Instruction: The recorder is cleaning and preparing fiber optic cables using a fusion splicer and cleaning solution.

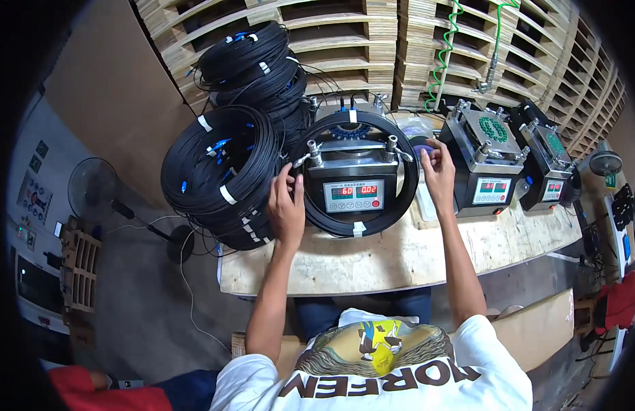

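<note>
- Two more metal machines (486, 161) (547, 164) with green discs on top and small lit screens stand at about two o'clock on the wooden bench (372, 260).
- Stacks of black cable coils (218, 171), bound with white tape and showing blue plugs, sit at ten o'clock; another stack (252, 65) lies at eleven o'clock.
- Wooden pallets (372, 41) lean upright at twelve o'clock.
- A green coiled hose (442, 55) hangs at one o'clock.
- A standing fan (94, 188) sits at nine o'clock on the floor; a second fan (605, 163) is at three o'clock.
- A red cloth (622, 301) lies at four o'clock.
</note>
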A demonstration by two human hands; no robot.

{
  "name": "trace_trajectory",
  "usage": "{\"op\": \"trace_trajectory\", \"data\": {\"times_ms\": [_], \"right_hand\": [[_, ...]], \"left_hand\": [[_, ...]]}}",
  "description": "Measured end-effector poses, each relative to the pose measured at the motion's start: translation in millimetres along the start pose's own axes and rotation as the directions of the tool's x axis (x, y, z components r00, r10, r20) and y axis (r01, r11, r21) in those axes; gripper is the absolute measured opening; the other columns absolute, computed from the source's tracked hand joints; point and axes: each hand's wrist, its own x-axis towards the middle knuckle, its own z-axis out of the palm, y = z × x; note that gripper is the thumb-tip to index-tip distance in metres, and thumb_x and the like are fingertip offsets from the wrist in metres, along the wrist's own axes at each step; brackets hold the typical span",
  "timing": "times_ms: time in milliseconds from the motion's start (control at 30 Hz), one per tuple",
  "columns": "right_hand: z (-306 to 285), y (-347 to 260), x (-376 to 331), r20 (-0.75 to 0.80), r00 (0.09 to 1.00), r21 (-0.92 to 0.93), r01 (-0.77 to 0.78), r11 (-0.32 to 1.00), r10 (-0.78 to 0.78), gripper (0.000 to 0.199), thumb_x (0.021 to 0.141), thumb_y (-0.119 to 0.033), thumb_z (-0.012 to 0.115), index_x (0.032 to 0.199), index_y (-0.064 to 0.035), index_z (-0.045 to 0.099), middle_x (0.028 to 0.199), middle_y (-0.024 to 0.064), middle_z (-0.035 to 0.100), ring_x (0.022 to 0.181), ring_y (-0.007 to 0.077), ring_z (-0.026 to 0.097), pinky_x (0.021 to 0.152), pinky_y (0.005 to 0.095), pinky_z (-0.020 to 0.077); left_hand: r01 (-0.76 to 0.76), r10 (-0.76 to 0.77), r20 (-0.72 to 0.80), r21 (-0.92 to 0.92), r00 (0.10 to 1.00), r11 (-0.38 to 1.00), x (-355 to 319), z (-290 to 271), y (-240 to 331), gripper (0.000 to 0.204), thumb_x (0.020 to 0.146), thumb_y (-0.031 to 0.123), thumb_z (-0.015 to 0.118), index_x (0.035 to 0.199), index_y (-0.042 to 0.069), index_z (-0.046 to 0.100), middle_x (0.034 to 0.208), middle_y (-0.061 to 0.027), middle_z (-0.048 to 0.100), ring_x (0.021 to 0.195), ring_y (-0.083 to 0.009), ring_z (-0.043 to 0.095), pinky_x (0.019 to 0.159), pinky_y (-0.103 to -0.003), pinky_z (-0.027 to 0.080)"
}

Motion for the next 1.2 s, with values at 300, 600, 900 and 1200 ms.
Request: {"op": "trace_trajectory", "data": {"times_ms": [300, 600, 900, 1200], "right_hand": [[11.3, -21.8, 2.3, 0.217, 0.976, 0.034, 0.012, 0.999, -0.019, 0.021, 0.090, -0.015, 0.075, 0.094, 0.0015, 0.063, 0.063, -0.0003, 0.053, 0.059, 0.0054, 0.043, 0.051, 0.0240, 0.0343], [14.0, -21.9, 5.7, 0.230, 0.970, 0.127, -0.105, 0.986, 0.074, 0.021, 0.091, -0.012, 0.074, 0.082, 0.0033, 0.062, 0.066, -0.0007, 0.058, 0.061, 0.0029, 0.046, 0.053, 0.0227, 0.0361], [-14.5, 14.4, 78.2, 0.421, 0.901, 0.058, -0.138, 0.989, 0.101, 0.036, 0.099, -0.030, 0.064, 0.077, -0.0031, 0.059, 0.059, -0.0039, 0.049, 0.055, 0.0036, 0.042, 0.050, 0.0233, 0.0310], [63.2, 71.0, 205.2, 0.602, 0.752, -0.082, -0.278, 0.957, 0.270, 0.037, 0.101, -0.037, 0.059, 0.111, -0.0016, 0.063, 0.066, 0.0028, 0.062, 0.049, 0.0105, 0.055, 0.044, 0.0272, 0.0415]], "left_hand": [[-0.148, 0.168, 0.169, -0.123, 0.971, 0.981, 49.1, -0.9, -14.9, 0.018, 0.099, 0.013, 0.060, 0.100, -0.004, 0.061, 0.090, -0.0206, 0.066, 0.079, -0.0369, 0.066, 0.066, -0.042, 0.051], [-0.337, 0.328, 0.167, 0.030, 0.930, 0.941, 49.0, -7.0, -5.0, 0.016, 0.099, 0.012, 0.057, 0.098, -0.004, 0.061, 0.092, -0.0221, 0.064, 0.083, -0.0420, 0.065, 0.066, -0.048, 0.051], [-0.285, 0.193, 0.706, 0.013, 0.681, 0.959, 136.5, -62.8, 79.1, 0.021, 0.094, 0.018, 0.066, 0.093, -0.001, 0.074, 0.076, -0.0236, 0.068, 0.073, -0.0392, 0.069, 0.070, -0.043, 0.055], [-0.629, 0.249, 0.809, 0.182, 0.533, 0.756, 297.1, 66.1, -18.5, 0.042, 0.086, 0.010, 0.073, 0.127, 0.007, 0.064, 0.113, -0.0189, 0.069, 0.107, -0.0347, 0.065, 0.090, -0.043, 0.052]]}}
